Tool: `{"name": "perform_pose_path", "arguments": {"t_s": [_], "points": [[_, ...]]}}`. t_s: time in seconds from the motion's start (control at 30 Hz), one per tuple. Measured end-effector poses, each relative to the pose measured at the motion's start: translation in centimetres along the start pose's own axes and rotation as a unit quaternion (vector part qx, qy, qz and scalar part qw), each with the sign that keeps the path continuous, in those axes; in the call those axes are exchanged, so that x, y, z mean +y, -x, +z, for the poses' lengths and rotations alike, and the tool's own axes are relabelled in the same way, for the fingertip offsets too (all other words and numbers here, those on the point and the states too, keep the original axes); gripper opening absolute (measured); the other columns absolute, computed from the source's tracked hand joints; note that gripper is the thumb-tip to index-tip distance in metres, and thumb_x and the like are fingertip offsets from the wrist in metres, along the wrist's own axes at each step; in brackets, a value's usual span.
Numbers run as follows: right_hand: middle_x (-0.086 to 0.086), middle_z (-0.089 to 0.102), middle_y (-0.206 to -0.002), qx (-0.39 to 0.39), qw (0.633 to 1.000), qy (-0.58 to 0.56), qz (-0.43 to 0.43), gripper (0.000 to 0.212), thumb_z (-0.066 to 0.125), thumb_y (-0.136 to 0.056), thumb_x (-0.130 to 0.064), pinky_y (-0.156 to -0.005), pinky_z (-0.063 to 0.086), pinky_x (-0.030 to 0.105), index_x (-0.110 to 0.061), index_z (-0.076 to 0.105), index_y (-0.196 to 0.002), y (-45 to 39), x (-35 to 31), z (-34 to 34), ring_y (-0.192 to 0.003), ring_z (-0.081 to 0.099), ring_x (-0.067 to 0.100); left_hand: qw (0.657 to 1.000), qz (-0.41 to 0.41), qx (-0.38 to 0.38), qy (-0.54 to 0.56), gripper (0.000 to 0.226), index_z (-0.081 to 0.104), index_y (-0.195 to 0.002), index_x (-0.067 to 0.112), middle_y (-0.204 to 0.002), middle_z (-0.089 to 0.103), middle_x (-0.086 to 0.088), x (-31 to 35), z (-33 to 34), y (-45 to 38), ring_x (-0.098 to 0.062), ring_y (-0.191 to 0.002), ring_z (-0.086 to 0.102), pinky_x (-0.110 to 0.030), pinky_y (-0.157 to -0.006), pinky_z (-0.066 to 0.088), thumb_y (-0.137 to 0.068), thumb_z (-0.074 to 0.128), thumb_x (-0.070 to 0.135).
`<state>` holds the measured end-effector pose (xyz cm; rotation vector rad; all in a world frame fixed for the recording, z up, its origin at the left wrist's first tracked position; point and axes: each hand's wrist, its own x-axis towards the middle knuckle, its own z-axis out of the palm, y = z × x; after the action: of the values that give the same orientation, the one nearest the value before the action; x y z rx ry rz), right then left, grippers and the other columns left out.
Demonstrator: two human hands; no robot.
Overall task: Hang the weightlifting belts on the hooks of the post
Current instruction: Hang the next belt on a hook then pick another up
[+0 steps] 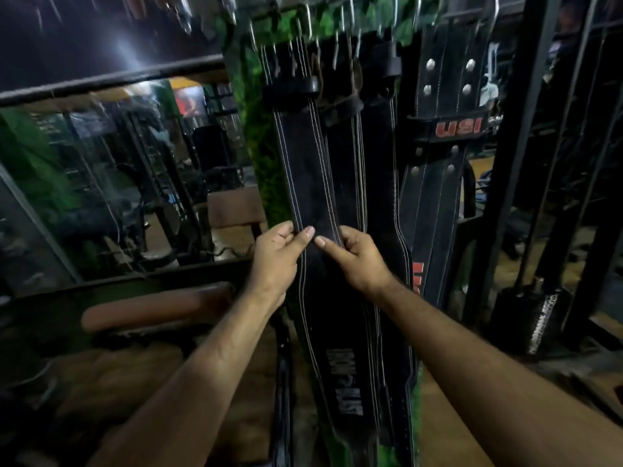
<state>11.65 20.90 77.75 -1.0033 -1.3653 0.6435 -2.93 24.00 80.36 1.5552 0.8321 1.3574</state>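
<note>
**Both hands on the front belt, belt hanging from the hooks**

- Front belt (305,170): black, white double stitching down both edges, hangs off the metal hooks (308,20) at the top of the green post (251,129). It runs down and slightly right, with white lettering near the lower end. The buckle end is up by the hooks; blur makes it impossible to tell which hook carries it.
- Left hand (274,261): grips the belt's left edge about mid-length, thumb on the front face, fingers wrapped behind.
- Right hand (357,261): grips the right edge at the same height, thumb on the front face pointing toward the left thumb. The thumbs are close but not touching.
- Other belts: a second black belt (350,156) hangs just behind and right of the front one, overlapped by it. A third belt (445,96), with metal rivets and a red "USI" loop, hangs further right, apart from the hands.
- Surroundings: black steel frame uprights (515,129) to the right of the belts. A brown padded bench (155,308) sits low left. A mirror or glass panel (101,163) behind it shows gym equipment, dim and blurry.
</note>
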Motion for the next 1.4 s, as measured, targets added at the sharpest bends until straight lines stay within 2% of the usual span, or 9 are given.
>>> {"name": "perform_pose_path", "arguments": {"t_s": [0.13, 0.3, 0.5, 0.83, 0.97, 1.07, 1.23, 1.33, 1.4], "points": [[0.003, 0.075, -0.103, -0.065, 0.995, -0.051, 0.063, 0.015, 0.067, -0.096, -0.01, -0.084, 0.057, 0.026, -0.008, 0.07, -0.111, 3.1, 4.0, -0.5, -0.093, 0.072, 0.011, 0.999, -0.031, -0.014, -0.02, 0.027, 0.065, -0.091, -0.003, -0.088, 0.074, -0.004, -4.9, -0.6, 2.9, -0.015, -0.085, 0.069, -0.033, -0.083, 0.056, -0.093, 0.072, 0.023], [0.009, 0.074, -0.117, -0.089, 0.989, -0.029, 0.113, 0.026, 0.068, -0.095, -0.008, -0.096, 0.056, 0.028, -0.003, 0.068, -0.12, 6.6, 9.9, -0.2, -0.109, 0.072, 0.015, 0.996, -0.082, -0.011, -0.026, 0.02, 0.073, -0.103, 0.016, -0.094, 0.08, 0.008, -10.7, -1.2, 6.8, -0.008, -0.092, 0.074, -0.023, -0.081, 0.056, -0.09, 0.07, 0.001], [0.007, 0.073, -0.116, -0.074, 0.972, -0.026, 0.22, 0.029, 0.069, -0.094, -0.009, -0.093, 0.055, 0.024, -0.001, 0.068, -0.122, 13.8, 18.0, 1.7, -0.098, 0.072, 0.002, 0.978, -0.2, -0.025, -0.057, 0.015, 0.076, -0.1, 0.017, -0.095, 0.079, 0.005, -19.6, -1.9, 11.9, -0.015, -0.096, 0.075, -0.034, -0.088, 0.057, -0.087, 0.075, 0.009], [0.016, 0.075, -0.112, -0.027, 0.93, -0.047, 0.362, 0.028, 0.071, -0.094, -0.017, -0.093, 0.059, 0.038, 0.005, 0.073, -0.113, 21.7, 28.7, 2.8, -0.102, 0.074, 0.024, 0.942, -0.329, -0.01, -0.067, 0.029, 0.08, -0.086, 0.024, -0.092, 0.08, -0.001, -31.7, -1.0, 18.3, -0.019, -0.09, 0.077, -0.036, -0.084, 0.061, -0.071, 0.084, 0.049], [0.02, 0.077, -0.105, -0.011, 0.912, -0.047, 0.408, 0.034, 0.073, -0.093, -0.023, -0.09, 0.061, 0.046, 0.008, 0.073, -0.107, 24.1, 31.3, 2.4, -0.096, 0.076, 0.03, 0.935, -0.347, 0.0, -0.072, 0.019, 0.075, -0.092, 0.023, -0.097, 0.078, 0.0, -34.9, 0.0, 20.1, -0.015, -0.092, 0.076, -0.033, -0.082, 0.061, -0.081, 0.083, 0.036], [0.017, 0.077, -0.107, -0.006, 0.907, -0.048, 0.418, 0.04, 0.073, -0.092, -0.031, -0.093, 0.059, 0.049, 0.006, 0.073, -0.11, 25.7, 31.3, 2.6, -0.1, 0.076, 0.029, 0.922, -0.371, 0.015, -0.112, 0.054, 0.075, -0.094, 0.015, -0.1, 0.078, -0.009, -35.8, 0.4, 21.2, -0.019, -0.092, 0.076, -0.043, -0.084, 0.063, -0.067, 0.084, 0.062], [-0.013, 0.065, -0.083, 0.104, 0.881, -0.049, 0.46, 0.026, 0.071, -0.095, -0.032, -0.08, 0.056, 0.018, -0.008, 0.062, -0.097, 29.7, 30.9, 3.5, -0.072, 0.064, -0.008, 0.909, -0.395, 0.024, -0.134, 0.054, 0.071, -0.11, 0.013, -0.102, 0.075, 0.002, -37.1, 1.3, 25.2, -0.013, -0.094, 0.072, -0.03, -0.08, 0.06, -0.079, 0.077, 0.057], [0.008, 0.071, -0.084, 0.198, 0.834, -0.072, 0.51, 0.032, 0.074, -0.092, -0.034, -0.085, 0.058, 0.041, -0.003, 0.065, -0.09, 33.6, 32.1, 4.1, -0.082, 0.07, 0.017, 0.866, -0.447, 0.015, -0.223, 0.059, 0.068, -0.121, 0.006, -0.113, 0.074, -0.01, -39.3, 1.1, 28.7, -0.027, -0.107, 0.069, -0.039, -0.088, 0.057, -0.085, 0.072, 0.052], [0.022, 0.073, -0.095, 0.224, 0.787, -0.113, 0.563, 0.043, 0.07, -0.095, -0.032, -0.083, 0.063, 0.043, 0.01, 0.065, -0.1, 36.5, 32.9, 4.0, -0.089, 0.074, 0.029, 0.843, -0.495, -0.019, -0.21, 0.041, 0.07, -0.113, 0.001, -0.106, 0.073, -0.016, -40.3, 1.8, 30.9, -0.031, -0.099, 0.069, -0.037, -0.077, 0.054, -0.092, 0.071, 0.036]]}}
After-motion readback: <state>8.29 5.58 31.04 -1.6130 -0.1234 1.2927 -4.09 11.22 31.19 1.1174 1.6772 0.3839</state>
